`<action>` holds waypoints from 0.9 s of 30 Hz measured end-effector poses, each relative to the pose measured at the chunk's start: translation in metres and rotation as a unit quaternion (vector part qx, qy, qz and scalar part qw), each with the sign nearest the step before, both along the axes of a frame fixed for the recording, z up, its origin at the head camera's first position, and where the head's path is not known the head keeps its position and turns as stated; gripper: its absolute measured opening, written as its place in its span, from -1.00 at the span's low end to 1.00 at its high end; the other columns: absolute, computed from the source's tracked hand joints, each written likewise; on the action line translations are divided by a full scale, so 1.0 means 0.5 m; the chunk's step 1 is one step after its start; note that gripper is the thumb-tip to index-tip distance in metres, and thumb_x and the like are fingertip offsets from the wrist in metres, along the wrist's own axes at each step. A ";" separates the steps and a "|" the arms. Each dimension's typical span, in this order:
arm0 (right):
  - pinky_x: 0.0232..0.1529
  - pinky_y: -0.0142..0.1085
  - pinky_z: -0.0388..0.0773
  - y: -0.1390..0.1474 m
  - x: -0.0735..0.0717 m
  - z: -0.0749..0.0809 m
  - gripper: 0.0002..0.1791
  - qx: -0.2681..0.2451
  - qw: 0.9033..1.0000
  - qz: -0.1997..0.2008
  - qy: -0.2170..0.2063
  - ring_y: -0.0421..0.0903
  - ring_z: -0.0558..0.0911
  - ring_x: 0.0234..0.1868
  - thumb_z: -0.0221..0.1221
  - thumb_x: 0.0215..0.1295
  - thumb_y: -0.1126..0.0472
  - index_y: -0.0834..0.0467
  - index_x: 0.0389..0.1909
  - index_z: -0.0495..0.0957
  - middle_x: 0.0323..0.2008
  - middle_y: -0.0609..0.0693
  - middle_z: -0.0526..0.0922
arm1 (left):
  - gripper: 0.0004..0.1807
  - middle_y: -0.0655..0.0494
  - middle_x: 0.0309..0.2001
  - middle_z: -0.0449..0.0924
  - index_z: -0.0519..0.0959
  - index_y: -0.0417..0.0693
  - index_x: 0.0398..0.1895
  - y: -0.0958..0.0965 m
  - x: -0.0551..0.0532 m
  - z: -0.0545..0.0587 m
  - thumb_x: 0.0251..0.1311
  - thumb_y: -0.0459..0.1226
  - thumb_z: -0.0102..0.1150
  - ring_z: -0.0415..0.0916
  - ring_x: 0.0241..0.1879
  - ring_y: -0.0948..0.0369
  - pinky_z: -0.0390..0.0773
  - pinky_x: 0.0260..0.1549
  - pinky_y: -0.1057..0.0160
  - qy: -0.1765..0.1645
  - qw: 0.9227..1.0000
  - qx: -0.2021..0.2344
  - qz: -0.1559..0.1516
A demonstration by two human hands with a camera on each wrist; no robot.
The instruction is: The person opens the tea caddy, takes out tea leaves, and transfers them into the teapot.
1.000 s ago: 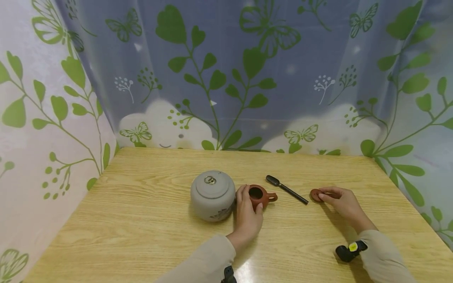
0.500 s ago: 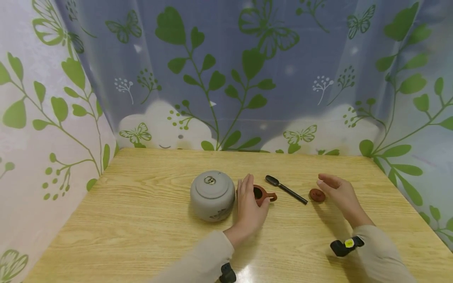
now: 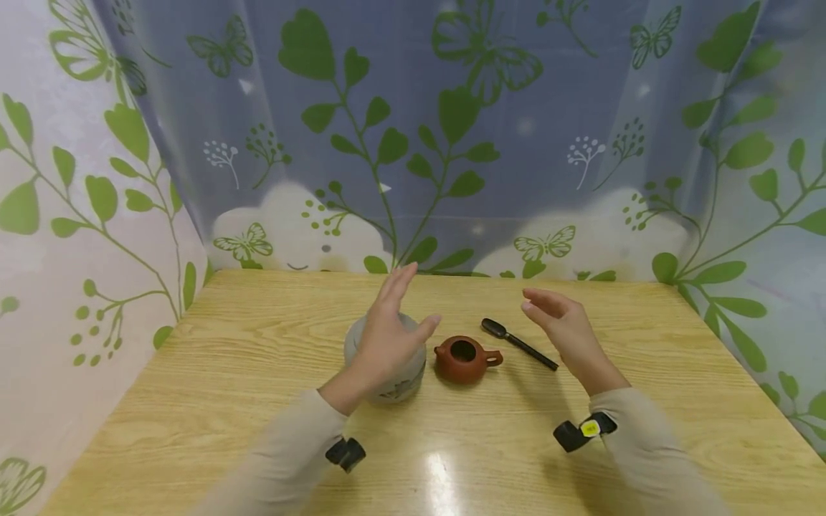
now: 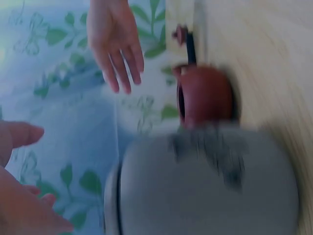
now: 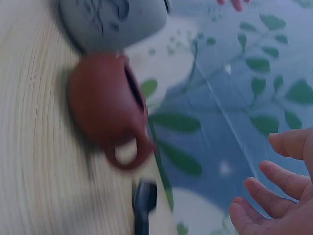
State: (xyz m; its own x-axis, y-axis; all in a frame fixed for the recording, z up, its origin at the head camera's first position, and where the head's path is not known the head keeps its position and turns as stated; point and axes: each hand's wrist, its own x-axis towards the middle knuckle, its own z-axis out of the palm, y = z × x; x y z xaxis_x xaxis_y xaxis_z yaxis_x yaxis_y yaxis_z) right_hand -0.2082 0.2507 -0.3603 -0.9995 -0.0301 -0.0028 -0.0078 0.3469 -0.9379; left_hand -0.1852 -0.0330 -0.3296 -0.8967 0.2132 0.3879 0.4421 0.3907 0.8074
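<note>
My left hand point(image 3: 390, 340) is raised over the grey lidded jar point(image 3: 409, 380), its fingers straight and holding nothing; it hides part of the jar's lid. Just right of the jar stands a small reddish-brown teapot point(image 3: 463, 367) without its lid, handle to the right. My right hand point(image 3: 571, 333) hovers in the air near the dark tea scoop point(image 3: 525, 350), fingers relaxed and nothing in them. The teapot lid point(image 4: 180, 35) shows beyond the scoop in the left wrist view; in the head view my right hand covers it.
All the objects sit on a light wooden table point(image 3: 258, 344). A curtain with leaves and butterflies point(image 3: 413, 143) hangs along the table's back edge and both sides. Black wrist cameras are strapped over both sleeves.
My right hand has let go of the teapot lid, risen and moved left. My left hand has released the teapot and shifted left and up over the jar. The teapot stays put.
</note>
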 end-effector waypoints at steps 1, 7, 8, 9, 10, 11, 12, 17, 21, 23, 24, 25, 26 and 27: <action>0.23 0.03 0.37 -0.014 -0.002 0.002 -0.36 -0.007 1.000 0.006 0.002 0.09 0.44 0.20 0.10 0.40 -0.05 0.18 0.38 0.27 0.37 0.18 0.27 | -0.15 -0.02 0.48 0.03 0.09 -0.08 0.49 -0.018 -0.003 0.001 0.17 -0.24 0.30 -0.13 0.48 0.01 0.24 0.28 -0.16 -0.001 1.000 -0.009 0.001; 0.34 0.07 0.22 -0.098 -0.007 0.013 -0.46 -0.029 0.999 0.042 0.017 0.09 0.26 0.38 0.12 0.40 0.06 0.16 0.33 0.35 0.33 0.16 0.34 | -0.03 0.03 0.52 -0.15 -0.04 0.13 0.53 -0.123 -0.010 -0.015 0.15 -0.08 0.34 -0.15 0.48 -0.03 0.06 0.31 -0.28 -0.043 0.998 -0.048 -0.003; 0.33 0.07 0.24 -0.112 -0.007 0.014 -0.48 -0.033 0.998 0.048 0.019 0.09 0.27 0.37 0.12 0.40 0.07 0.16 0.32 0.37 0.32 0.15 0.35 | -0.01 0.05 0.52 -0.18 -0.06 0.16 0.53 -0.137 -0.010 -0.021 0.14 -0.04 0.34 -0.18 0.48 -0.02 0.05 0.31 -0.30 -0.051 0.997 -0.054 -0.005; 0.33 0.06 0.26 -0.126 -0.007 0.015 -0.49 -0.039 0.998 0.055 0.021 0.08 0.28 0.37 0.13 0.40 0.08 0.16 0.31 0.38 0.31 0.15 0.36 | 0.01 0.06 0.53 -0.20 -0.08 0.18 0.54 -0.151 -0.010 -0.028 0.13 -0.02 0.34 -0.20 0.49 -0.02 0.04 0.31 -0.30 -0.059 0.997 -0.058 -0.009; 0.32 0.05 0.27 -0.141 -0.007 0.017 -0.49 -0.044 0.997 0.062 0.021 0.08 0.29 0.36 0.13 0.39 0.08 0.15 0.30 0.39 0.31 0.13 0.37 | 0.03 0.07 0.53 -0.21 -0.09 0.18 0.54 -0.162 -0.010 -0.035 0.11 0.01 0.34 -0.21 0.49 -0.01 0.03 0.31 -0.30 -0.066 0.996 -0.062 -0.012; 0.31 0.04 0.29 -0.155 -0.006 0.018 -0.50 -0.051 0.996 0.070 0.020 0.07 0.31 0.36 0.14 0.39 0.09 0.15 0.29 0.40 0.30 0.12 0.38 | 0.04 0.08 0.53 -0.22 -0.10 0.18 0.54 -0.172 -0.010 -0.042 0.10 0.02 0.35 -0.23 0.49 -0.01 0.02 0.32 -0.30 -0.076 0.995 -0.064 -0.015; 0.30 0.03 0.31 -0.169 -0.004 0.019 -0.51 -0.056 0.995 0.077 0.020 0.07 0.32 0.35 0.14 0.39 0.10 0.14 0.29 0.41 0.30 0.11 0.39 | 0.06 0.07 0.53 -0.22 -0.10 0.18 0.54 -0.181 -0.010 -0.050 0.08 0.04 0.36 -0.24 0.49 -0.01 0.01 0.32 -0.30 -0.087 0.994 -0.066 -0.018; 0.29 -0.02 0.34 -0.240 0.003 0.015 -0.53 -0.070 0.992 0.107 0.025 0.06 0.33 0.34 0.17 0.36 0.17 0.14 0.26 0.44 0.29 0.09 0.40 | 0.17 0.01 0.53 -0.22 -0.14 0.13 0.55 -0.207 -0.006 -0.091 -0.02 0.07 0.42 -0.23 0.49 -0.07 0.00 0.33 -0.28 -0.131 0.988 -0.072 -0.032; 0.34 0.00 0.27 -0.288 0.014 0.004 -0.52 -0.057 0.990 0.121 0.047 0.05 0.30 0.36 0.20 0.33 0.18 0.13 0.26 0.45 0.29 0.09 0.41 | 0.19 -0.06 0.53 -0.25 -0.17 0.06 0.55 -0.212 -0.004 -0.121 -0.02 0.04 0.44 -0.26 0.49 -0.08 -0.05 0.38 -0.20 -0.157 0.985 -0.057 -0.051; 0.34 0.01 0.27 -0.307 0.021 -0.003 -0.49 -0.034 0.989 0.128 0.063 0.03 0.30 0.36 0.23 0.31 0.14 0.09 0.27 0.44 0.30 0.06 0.40 | 0.19 -0.10 0.53 -0.26 -0.17 0.02 0.55 -0.211 -0.004 -0.132 0.00 0.01 0.43 -0.27 0.49 -0.08 -0.07 0.39 -0.16 -0.165 0.983 -0.047 -0.064; 0.33 0.01 0.27 -0.315 0.025 -0.007 -0.48 -0.017 0.989 0.130 0.075 0.02 0.31 0.36 0.25 0.29 0.12 0.08 0.27 0.44 0.31 0.04 0.39 | 0.18 -0.12 0.52 -0.26 -0.18 0.01 0.55 -0.210 -0.003 -0.137 0.02 0.00 0.43 -0.28 0.49 -0.09 -0.08 0.39 -0.17 -0.167 0.982 -0.045 -0.070; 0.32 0.01 0.29 -0.323 0.027 -0.013 -0.46 0.001 0.987 0.134 0.089 0.02 0.31 0.36 0.27 0.27 0.11 0.07 0.27 0.44 0.32 0.04 0.38 | 0.17 -0.13 0.52 -0.26 -0.18 0.00 0.55 -0.210 -0.004 -0.141 0.03 -0.01 0.42 -0.28 0.49 -0.10 -0.08 0.39 -0.17 -0.166 0.982 -0.044 -0.075; 0.30 0.01 0.32 -0.330 0.029 -0.018 -0.43 0.022 0.985 0.136 0.102 0.02 0.32 0.35 0.29 0.25 0.09 0.06 0.28 0.43 0.33 0.02 0.36 | 0.17 -0.13 0.52 -0.26 -0.18 -0.01 0.54 -0.209 -0.004 -0.145 0.03 -0.03 0.42 -0.28 0.49 -0.09 -0.08 0.39 -0.17 -0.166 0.982 -0.038 -0.080; 0.28 0.01 0.35 -0.336 0.031 -0.022 -0.40 0.046 0.983 0.138 0.114 0.02 0.32 0.35 0.31 0.22 0.06 0.05 0.29 0.42 0.34 0.00 0.34 | 0.17 -0.13 0.52 -0.26 -0.19 -0.03 0.54 -0.208 -0.005 -0.149 0.03 -0.04 0.42 -0.28 0.49 -0.09 -0.09 0.39 -0.17 -0.166 0.982 -0.034 -0.085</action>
